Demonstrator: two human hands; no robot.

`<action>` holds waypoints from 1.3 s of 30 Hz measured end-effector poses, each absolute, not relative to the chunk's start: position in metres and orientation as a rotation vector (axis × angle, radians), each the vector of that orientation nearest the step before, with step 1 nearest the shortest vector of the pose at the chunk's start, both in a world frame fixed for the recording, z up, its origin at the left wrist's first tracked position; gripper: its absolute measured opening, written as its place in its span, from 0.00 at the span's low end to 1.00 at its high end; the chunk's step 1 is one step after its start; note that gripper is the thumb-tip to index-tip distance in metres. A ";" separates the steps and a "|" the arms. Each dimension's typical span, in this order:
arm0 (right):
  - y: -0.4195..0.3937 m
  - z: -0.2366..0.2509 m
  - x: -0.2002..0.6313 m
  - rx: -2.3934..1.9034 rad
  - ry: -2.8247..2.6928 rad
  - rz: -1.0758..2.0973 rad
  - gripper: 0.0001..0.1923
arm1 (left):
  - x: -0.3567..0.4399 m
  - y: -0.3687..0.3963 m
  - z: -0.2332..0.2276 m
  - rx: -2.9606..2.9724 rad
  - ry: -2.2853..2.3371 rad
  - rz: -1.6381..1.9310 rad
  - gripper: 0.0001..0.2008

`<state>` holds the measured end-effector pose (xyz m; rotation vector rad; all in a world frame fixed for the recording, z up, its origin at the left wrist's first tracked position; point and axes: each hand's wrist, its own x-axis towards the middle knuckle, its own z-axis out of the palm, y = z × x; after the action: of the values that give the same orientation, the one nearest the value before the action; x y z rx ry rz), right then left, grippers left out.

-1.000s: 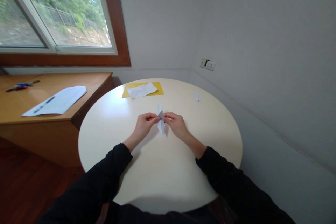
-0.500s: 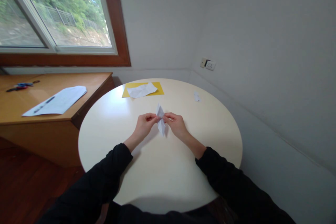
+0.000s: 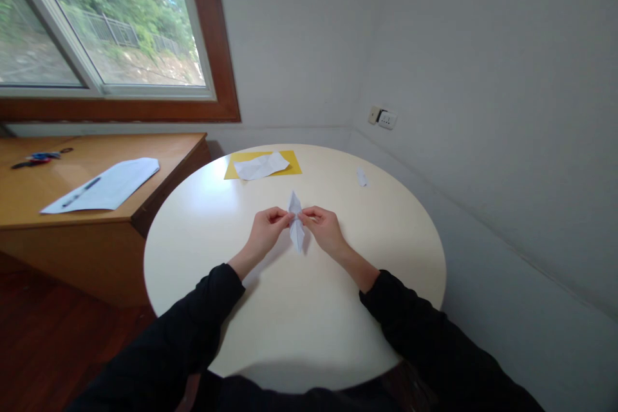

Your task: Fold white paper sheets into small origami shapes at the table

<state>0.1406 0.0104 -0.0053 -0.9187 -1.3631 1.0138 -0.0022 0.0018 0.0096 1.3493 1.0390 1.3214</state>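
Between my hands is a piece of folded white paper [image 3: 297, 239], narrow and pointed at its far and near ends. My left hand [image 3: 265, 230] pinches its middle from the left side, thumb and fingertips closed on it. From the right, my right hand [image 3: 324, 228] pinches the same middle part. The paper is held over the round cream table [image 3: 299, 309]; whether it touches the tabletop I cannot tell. Parts of its middle are hidden behind my fingertips.
A creased white sheet [image 3: 261, 167] lies on a yellow sheet [image 3: 294, 162] at the table's far side. A small paper scrap [image 3: 362, 177] lies at the far right. On the wooden desk [image 3: 183, 148] are white papers [image 3: 123, 179], a pen [image 3: 82, 192] and scissors-like items [image 3: 42, 158].
The folded paper has tilted slightly, its near tip shifting a little left and towards me. Both hands keep their pinch and have hardly moved.
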 end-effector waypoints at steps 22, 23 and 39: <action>0.013 -0.010 0.140 -0.923 -1.240 1.074 0.13 | -0.002 0.005 0.004 1.355 1.082 1.351 0.12; 0.012 -0.010 0.140 -0.925 -1.239 1.077 0.13 | -0.002 0.005 0.004 1.355 1.084 1.351 0.12; 0.013 -0.010 0.140 -0.931 -1.251 1.070 0.14 | -0.002 0.004 0.005 1.333 1.071 1.362 0.12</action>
<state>0.1402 0.0128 -0.0101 -0.9311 -1.2514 1.0704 -0.0018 0.0039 0.0045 1.3333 1.0707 1.3621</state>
